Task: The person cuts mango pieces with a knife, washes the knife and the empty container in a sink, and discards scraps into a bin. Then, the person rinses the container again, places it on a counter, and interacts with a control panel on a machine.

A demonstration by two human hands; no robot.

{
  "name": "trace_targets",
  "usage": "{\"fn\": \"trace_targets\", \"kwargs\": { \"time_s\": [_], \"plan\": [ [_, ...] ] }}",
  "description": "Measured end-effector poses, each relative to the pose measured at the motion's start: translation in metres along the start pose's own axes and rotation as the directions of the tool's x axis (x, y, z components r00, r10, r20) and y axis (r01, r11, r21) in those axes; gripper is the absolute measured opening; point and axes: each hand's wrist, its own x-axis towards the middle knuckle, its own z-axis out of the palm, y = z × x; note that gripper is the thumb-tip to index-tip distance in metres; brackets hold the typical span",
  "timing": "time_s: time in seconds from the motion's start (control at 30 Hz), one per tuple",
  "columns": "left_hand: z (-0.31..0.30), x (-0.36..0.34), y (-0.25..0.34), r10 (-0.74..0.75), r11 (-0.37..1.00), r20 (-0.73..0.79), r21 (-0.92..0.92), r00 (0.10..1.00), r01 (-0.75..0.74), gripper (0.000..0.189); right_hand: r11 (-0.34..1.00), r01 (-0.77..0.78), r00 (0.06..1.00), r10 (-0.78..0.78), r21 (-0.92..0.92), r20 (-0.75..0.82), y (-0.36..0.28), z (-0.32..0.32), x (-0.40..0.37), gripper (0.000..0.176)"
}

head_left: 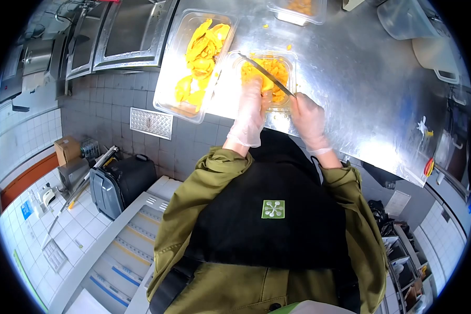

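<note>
Over a clear plastic tub (pixel 293 57), left hand (pixel 251 112) pinched orange fruit (pixel 266 82); right hand (pixel 309 120) clasped a long knife (pixel 261 70); seemingly mid-slicing; next cut needed the holding hand kept clear.

Bright overhead light, hard glare on steel counter (pixel 350 99), fisheye bend and dark vignette at edges, hands slightly soft, floor tiles blown pale.

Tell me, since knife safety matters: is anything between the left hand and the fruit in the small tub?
Nothing visible. The left hand reaches into the tub at the fruit; the knife in the right hand slants across beside it.
</note>
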Motion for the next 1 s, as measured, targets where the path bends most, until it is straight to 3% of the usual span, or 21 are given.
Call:
{"fn": "trace_targets", "kwargs": {
  "time_s": [0.3,0.43,0.5,0.6,0.7,0.8,0.83,0.9,1.0],
  "plan": [
    [-0.014,-0.006,-0.001,0.032,0.978,0.026,0.205,0.999,-0.037,0.015,0.983,0.154,0.988,-0.151,-0.104,0.038,0.003,0.019,0.023,0.018],
    [-0.024,-0.006,-0.002,-0.076,0.964,0.12,0.264,0.99,0.042,0.022,0.978,0.169,0.979,-0.152,-0.12,0.14,0.001,0.014,0.033,0.015],
    [-0.034,0.0,0.002,-0.16,0.957,0.201,0.272,0.967,0.101,0.023,0.983,0.14,0.983,-0.123,-0.116,0.138,0.006,0.015,0.034,0.016],
    [-0.035,-0.009,0.009,-0.156,0.955,0.181,0.279,0.971,0.101,0.021,0.992,0.115,0.989,-0.109,-0.047,0.1,0.011,0.008,0.033,0.017],
    [-0.035,-0.003,0.002,-0.005,0.966,0.071,0.258,0.997,-0.014,0.018,0.994,0.059,0.994,-0.067,0.088,0.088,0.004,-0.008,0.021,0.017],
    [-0.034,-0.002,0.003,0.049,0.964,0.208,0.247,0.977,-0.1,0.014,0.987,0.004,0.993,-0.023,0.16,0.115,-0.004,-0.02,0.014,0.017],
    [-0.031,-0.003,0.002,0.041,0.965,0.186,0.246,0.982,-0.087,0.015,0.985,-0.012,0.992,-0.01,0.17,0.126,-0.005,-0.022,0.013,0.017],
    [-0.022,-0.005,0.002,0.028,0.967,0.144,0.246,0.989,-0.063,0.019,0.99,0.036,0.993,-0.05,0.133,0.107,-0.004,-0.021,0.014,0.017],
    [-0.012,-0.006,-0.003,0.114,0.953,0.12,0.267,0.986,-0.143,0.019,0.995,0.079,0.991,-0.085,0.063,0.106,-0.001,-0.018,0.015,0.017]
  ]
}}
